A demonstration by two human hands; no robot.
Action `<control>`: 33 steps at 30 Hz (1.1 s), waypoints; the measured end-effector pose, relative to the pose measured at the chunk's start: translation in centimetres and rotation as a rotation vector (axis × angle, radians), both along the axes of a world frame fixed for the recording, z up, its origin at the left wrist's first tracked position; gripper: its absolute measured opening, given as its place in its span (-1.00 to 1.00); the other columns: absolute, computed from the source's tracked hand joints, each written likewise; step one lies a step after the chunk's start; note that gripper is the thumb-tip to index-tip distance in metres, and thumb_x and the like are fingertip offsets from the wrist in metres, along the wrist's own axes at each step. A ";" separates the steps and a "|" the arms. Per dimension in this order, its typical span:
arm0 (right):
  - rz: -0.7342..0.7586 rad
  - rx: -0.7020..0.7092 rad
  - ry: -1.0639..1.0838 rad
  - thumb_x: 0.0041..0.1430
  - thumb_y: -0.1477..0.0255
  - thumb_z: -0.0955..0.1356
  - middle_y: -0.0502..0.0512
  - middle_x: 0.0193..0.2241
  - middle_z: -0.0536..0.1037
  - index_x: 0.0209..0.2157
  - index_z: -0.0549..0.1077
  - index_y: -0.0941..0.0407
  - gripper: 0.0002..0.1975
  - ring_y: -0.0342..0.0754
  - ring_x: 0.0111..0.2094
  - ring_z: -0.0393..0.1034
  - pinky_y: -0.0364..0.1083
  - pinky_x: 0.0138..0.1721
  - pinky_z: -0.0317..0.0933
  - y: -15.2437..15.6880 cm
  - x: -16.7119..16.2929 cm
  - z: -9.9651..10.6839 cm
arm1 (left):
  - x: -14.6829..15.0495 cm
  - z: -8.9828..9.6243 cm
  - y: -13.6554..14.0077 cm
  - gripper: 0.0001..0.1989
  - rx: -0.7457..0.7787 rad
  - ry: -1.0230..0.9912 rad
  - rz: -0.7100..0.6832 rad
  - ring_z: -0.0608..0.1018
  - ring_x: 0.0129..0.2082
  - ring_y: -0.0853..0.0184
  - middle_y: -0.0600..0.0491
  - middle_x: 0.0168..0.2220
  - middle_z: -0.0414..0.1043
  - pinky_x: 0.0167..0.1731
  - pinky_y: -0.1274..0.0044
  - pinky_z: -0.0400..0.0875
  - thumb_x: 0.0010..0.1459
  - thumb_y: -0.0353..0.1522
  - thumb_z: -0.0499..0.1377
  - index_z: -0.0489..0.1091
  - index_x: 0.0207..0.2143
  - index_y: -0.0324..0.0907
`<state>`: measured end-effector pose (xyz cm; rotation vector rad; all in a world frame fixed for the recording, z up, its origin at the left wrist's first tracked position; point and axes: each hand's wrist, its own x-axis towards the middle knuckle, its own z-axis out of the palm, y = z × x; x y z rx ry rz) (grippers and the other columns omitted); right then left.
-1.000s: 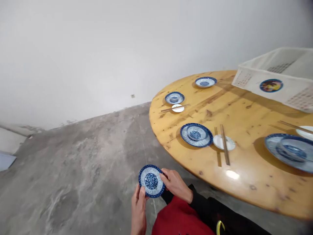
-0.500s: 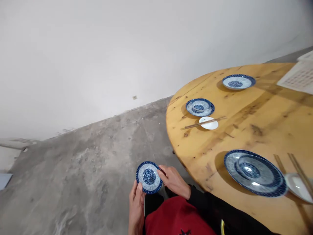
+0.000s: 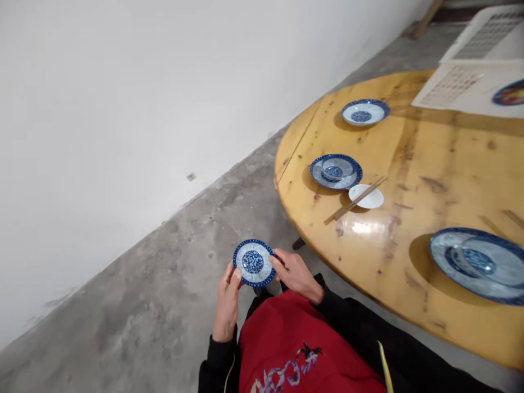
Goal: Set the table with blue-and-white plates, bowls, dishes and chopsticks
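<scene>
A small blue-and-white plate [image 3: 252, 262] is held in front of my body, over the floor beside the table. My left hand [image 3: 227, 295] grips its lower left rim, thumb on top. On the right rim, my right hand [image 3: 295, 273] pinches it with the thumb over the edge. The fingers beneath are hidden. Nearest on the table is a patterned plate [image 3: 347, 183] with a clear bowl [image 3: 335, 168] on it. Beside that, a pair of chopsticks [image 3: 341, 210] lies across a small white dish [image 3: 374, 199].
The wooden table [image 3: 393, 262] curves along my right. A patterned plate [image 3: 365, 112] stands near its far edge, and a larger plate [image 3: 507, 284] at right. A white plastic basket [image 3: 446, 87] sits at the back right. The white wall [image 3: 123, 136] borders the concrete floor [image 3: 155, 311].
My view has turned to the right, bringing more of the white basket into sight. Both hands keep hold of the small plate, which appears slightly higher in view.
</scene>
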<state>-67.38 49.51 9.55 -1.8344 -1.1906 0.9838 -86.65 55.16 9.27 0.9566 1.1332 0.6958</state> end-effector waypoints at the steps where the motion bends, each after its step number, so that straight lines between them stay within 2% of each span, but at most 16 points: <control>1: -0.053 -0.003 0.000 0.32 0.21 0.12 0.02 -0.59 0.40 -0.45 0.20 0.04 -0.70 -0.07 -0.53 0.39 -0.13 -0.45 0.10 1.0 -0.1 0.0 | 0.3 0.2 1.8 -0.42 -0.003 0.011 -0.050 0.47 0.16 0.12 -0.16 0.10 0.51 0.12 0.39 0.40 0.13 -0.11 0.31 0.46 0.14 -0.20; 6: -0.240 -0.040 0.048 0.32 0.22 0.13 -0.03 -0.63 0.37 -0.45 0.19 0.03 -0.71 -0.07 -0.56 0.38 -0.13 -0.45 0.13 6.0 0.9 -1.0 | 3.1 -0.2 9.7 -0.42 -0.045 0.008 -0.237 0.48 0.16 0.11 -0.17 0.06 0.53 0.15 0.37 0.37 0.11 -0.12 0.32 0.47 0.12 -0.22; 9: -0.285 -0.031 0.086 0.34 0.22 0.12 -0.03 -0.63 0.38 -0.42 0.22 0.04 -0.71 -0.07 -0.58 0.40 -0.13 -0.44 0.15 10.1 2.6 -1.9 | 5.4 -1.5 14.6 -0.38 -0.048 -0.002 -0.248 0.47 0.17 0.08 -0.19 0.09 0.52 0.15 0.38 0.37 0.07 -0.07 0.34 0.48 0.10 -0.23; 13: -0.321 -0.012 0.112 0.34 0.29 0.12 -0.04 -0.62 0.37 -0.44 0.19 0.05 -0.74 -0.10 -0.58 0.40 -0.16 -0.45 0.13 17.3 5.9 -2.3 | 8.8 -2.6 22.3 -0.31 -0.045 0.054 -0.251 0.46 0.19 0.03 -0.21 0.14 0.47 0.12 0.36 0.42 0.02 -0.01 0.35 0.47 0.10 -0.25; 16: -0.344 0.000 0.090 0.34 0.34 0.13 -0.05 -0.61 0.36 -0.44 0.19 0.06 -0.76 -0.12 -0.57 0.38 -0.16 -0.43 0.09 22.9 9.1 -1.6 | 12.0 -1.9 28.4 -0.31 -0.043 0.143 -0.203 0.41 0.24 0.02 -0.20 0.21 0.40 0.10 0.37 0.44 0.01 -0.01 0.35 0.46 0.11 -0.21; 18: -0.372 0.022 0.032 0.33 0.35 0.14 -0.03 -0.59 0.37 -0.45 0.21 0.06 -0.75 -0.11 -0.52 0.37 -0.15 -0.40 0.07 26.0 11.5 -0.8 | 14.4 -1.2 32.2 -0.35 -0.046 0.163 -0.231 0.42 0.23 0.04 -0.18 0.21 0.40 0.09 0.38 0.46 0.01 -0.02 0.35 0.46 0.09 -0.17; 23: -0.491 0.035 -0.048 0.34 0.31 0.14 0.01 -0.56 0.39 -0.45 0.25 0.07 -0.72 -0.09 -0.48 0.32 -0.14 -0.40 0.02 30.9 17.2 -0.2 | 21.7 -0.4 39.2 -0.45 -0.020 0.132 -0.363 0.50 0.15 0.05 -0.14 0.08 0.51 0.06 0.33 0.49 0.05 -0.04 0.33 0.51 0.02 -0.12; 27: -0.649 0.029 -0.037 0.33 0.28 0.13 0.04 -0.54 0.42 -0.40 0.29 0.07 -0.72 -0.05 -0.46 0.36 -0.12 -0.40 0.07 32.5 20.8 -1.1 | 28.5 -0.2 42.6 -0.51 -0.045 0.075 -0.600 0.56 0.04 0.06 -0.12 0.04 0.54 -0.02 0.34 0.53 0.07 -0.03 0.31 0.55 -0.03 -0.11; 33: -1.005 0.028 -0.049 0.32 0.24 0.12 0.08 -0.54 0.45 -0.43 0.29 0.05 -0.69 -0.02 -0.49 0.37 -0.08 -0.40 0.12 35.3 25.2 -2.2 | 38.7 0.1 47.8 -0.46 -0.001 0.044 -0.986 0.56 0.02 0.08 -0.15 0.07 0.53 -0.03 0.38 0.50 0.12 -0.02 0.28 0.52 0.03 -0.18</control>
